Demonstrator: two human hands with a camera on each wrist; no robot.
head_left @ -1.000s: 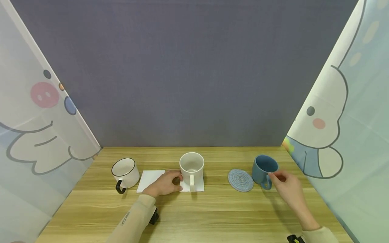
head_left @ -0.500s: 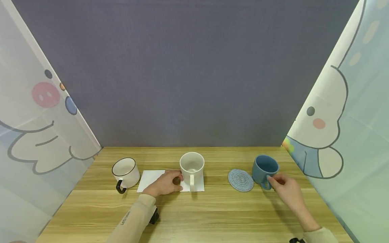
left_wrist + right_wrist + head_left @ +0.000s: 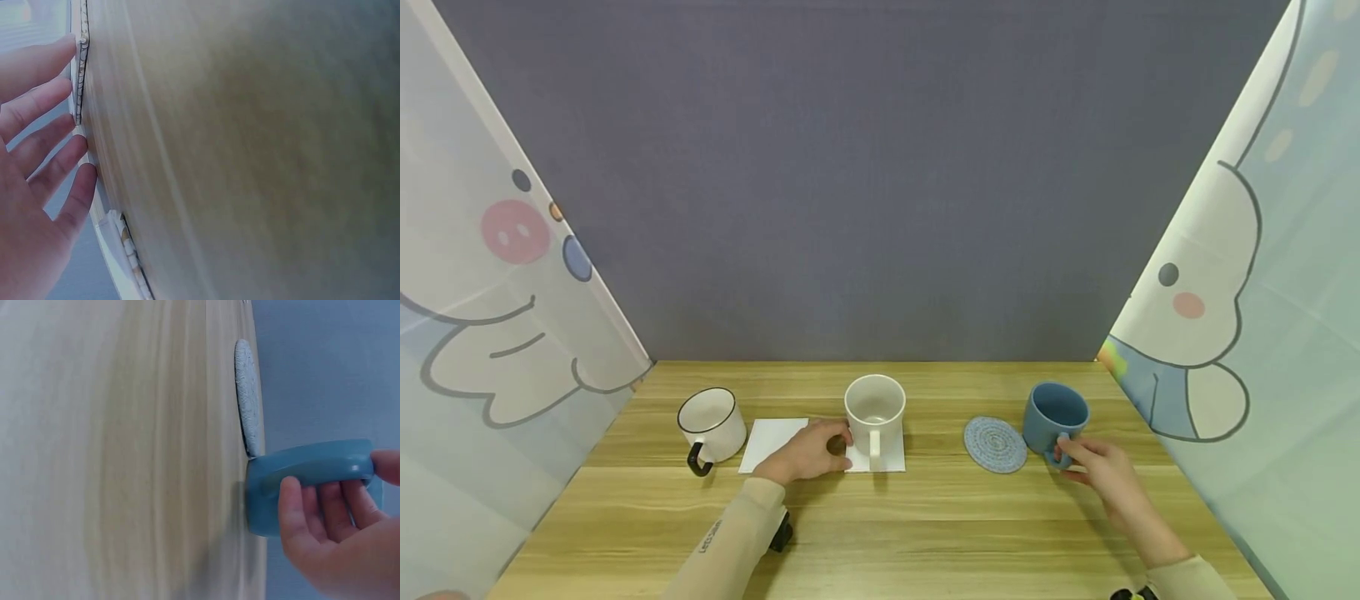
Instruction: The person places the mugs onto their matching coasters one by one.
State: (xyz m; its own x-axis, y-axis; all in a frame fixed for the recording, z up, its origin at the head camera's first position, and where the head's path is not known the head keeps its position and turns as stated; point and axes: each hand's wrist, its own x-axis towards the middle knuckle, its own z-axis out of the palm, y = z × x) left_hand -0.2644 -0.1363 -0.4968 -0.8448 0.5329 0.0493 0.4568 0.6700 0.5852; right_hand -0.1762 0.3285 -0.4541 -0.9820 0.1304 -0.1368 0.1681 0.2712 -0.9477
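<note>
Since the earlier frames the right hand [image 3: 1101, 471] has closed in on the blue mug [image 3: 1056, 418] and now has its fingers [image 3: 325, 506] curled round the mug's handle, thumb on the far side; before, it only hovered just beside the handle with fingers loose; the mug itself has not shifted and stands upright on the wooden table [image 3: 925, 525], near the right edge, just right of the round blue woven coaster [image 3: 995, 444], close to it but not on it; the left hand [image 3: 808, 452] has stayed where it was, lying flat with fingers straight and relaxed on the white square mat [image 3: 772, 440], its fingertips touching the base of the tall white mug [image 3: 874, 411]; that mug stands upright on a second white mat beside the first, handle turned toward the person; farther left a squat white mug with a black rim and black handle [image 3: 711, 427] stands on the bare wood, just left of the mats; in the left wrist view the hand [image 3: 31, 187] shows spread, straight fingers holding nothing; a grey backdrop and cartoon-printed curtains close in the table.
</note>
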